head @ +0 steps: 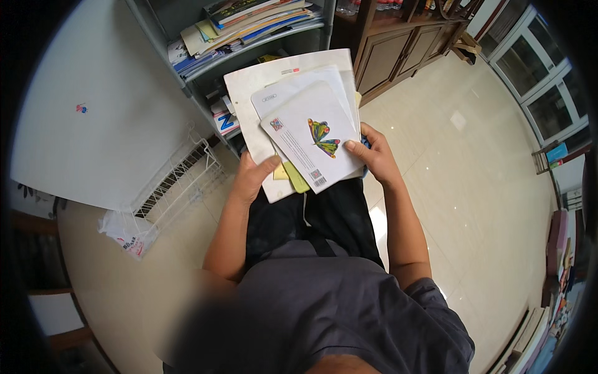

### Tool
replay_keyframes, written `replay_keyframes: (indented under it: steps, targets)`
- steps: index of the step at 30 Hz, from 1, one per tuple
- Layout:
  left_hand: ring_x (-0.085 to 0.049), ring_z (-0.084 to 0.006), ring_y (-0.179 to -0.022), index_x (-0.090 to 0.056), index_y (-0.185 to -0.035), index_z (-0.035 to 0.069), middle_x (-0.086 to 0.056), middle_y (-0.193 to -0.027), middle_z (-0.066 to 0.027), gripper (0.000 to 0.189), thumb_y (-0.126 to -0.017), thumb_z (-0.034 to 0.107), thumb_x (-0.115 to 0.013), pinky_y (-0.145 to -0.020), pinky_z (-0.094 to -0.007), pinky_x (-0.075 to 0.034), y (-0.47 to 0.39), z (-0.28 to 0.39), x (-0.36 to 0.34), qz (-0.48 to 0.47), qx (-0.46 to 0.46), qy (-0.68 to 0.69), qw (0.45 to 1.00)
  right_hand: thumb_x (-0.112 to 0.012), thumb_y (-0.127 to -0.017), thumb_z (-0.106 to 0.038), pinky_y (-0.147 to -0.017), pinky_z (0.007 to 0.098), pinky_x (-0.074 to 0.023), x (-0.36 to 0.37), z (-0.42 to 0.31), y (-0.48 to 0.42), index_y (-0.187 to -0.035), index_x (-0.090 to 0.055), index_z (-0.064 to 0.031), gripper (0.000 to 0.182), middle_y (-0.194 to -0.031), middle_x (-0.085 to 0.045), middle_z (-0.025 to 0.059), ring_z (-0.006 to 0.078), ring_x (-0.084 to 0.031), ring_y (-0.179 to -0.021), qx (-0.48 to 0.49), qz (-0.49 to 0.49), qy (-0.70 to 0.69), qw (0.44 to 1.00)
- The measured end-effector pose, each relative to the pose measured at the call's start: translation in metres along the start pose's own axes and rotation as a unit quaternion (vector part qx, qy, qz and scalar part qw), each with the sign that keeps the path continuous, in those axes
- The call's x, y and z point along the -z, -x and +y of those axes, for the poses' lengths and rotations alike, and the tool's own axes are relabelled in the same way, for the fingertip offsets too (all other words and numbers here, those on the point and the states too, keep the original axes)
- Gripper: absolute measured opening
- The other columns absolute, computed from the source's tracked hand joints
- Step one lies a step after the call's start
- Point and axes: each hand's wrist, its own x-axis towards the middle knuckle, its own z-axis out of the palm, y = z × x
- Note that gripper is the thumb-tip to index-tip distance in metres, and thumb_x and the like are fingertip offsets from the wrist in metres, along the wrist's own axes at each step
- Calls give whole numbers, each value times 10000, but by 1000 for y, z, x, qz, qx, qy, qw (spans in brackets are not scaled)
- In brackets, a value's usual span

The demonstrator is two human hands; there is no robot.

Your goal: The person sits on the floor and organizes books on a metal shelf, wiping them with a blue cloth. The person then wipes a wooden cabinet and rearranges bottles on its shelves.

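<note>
Before my body I hold a loose stack of books and papers with both hands. On top lies a white book point(306, 135) with a butterfly picture and printed codes on its cover. Beneath it a second white booklet point(266, 99) sticks out, over a larger off-white book point(245, 89) at the bottom. A green item point(296, 177) and a yellow one point(281, 172) peek out at the lower left. My left hand point(254, 175) grips the stack's lower left edge, thumb on top. My right hand point(376, 154) clasps the right side, thumb on the butterfly book; something blue shows by its fingers.
A grey shelf unit point(254, 44) with piled books point(261, 23) stands ahead. Right of it is a wooden cabinet point(387, 56). A white wire rack point(177, 173) with a plastic bag point(131, 233) is at the left, by a large white panel point(107, 61). More books point(532, 327) lie at the lower right.
</note>
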Motion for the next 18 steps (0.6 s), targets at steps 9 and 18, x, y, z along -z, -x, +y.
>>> replay_keyframes:
  steps: [9, 18]
  targets:
    - [-651, -195, -1122, -482, -1414, -17, -652, -1261, -148, 500, -938, 8, -632, -959, -349, -533, 26, 28, 11, 186, -56, -56, 979, -685, -961, -210, -807, 267, -523, -70, 10, 15, -1202, -623, 39, 351, -1027, -712, 103, 128, -665, -860, -151, 8, -142, 978]
    - [-276, -420, -1481, -309, -1502, -101, -346, -1542, -311, 1143, -691, 467, -879, -1217, -541, -168, 86, 7, 16, 135, -6, -720, 680, -700, -957, -214, -807, 274, -531, -106, 61, 28, -1216, -626, 41, 371, -1013, -723, 105, 145, -676, -847, -250, 2, -173, 953]
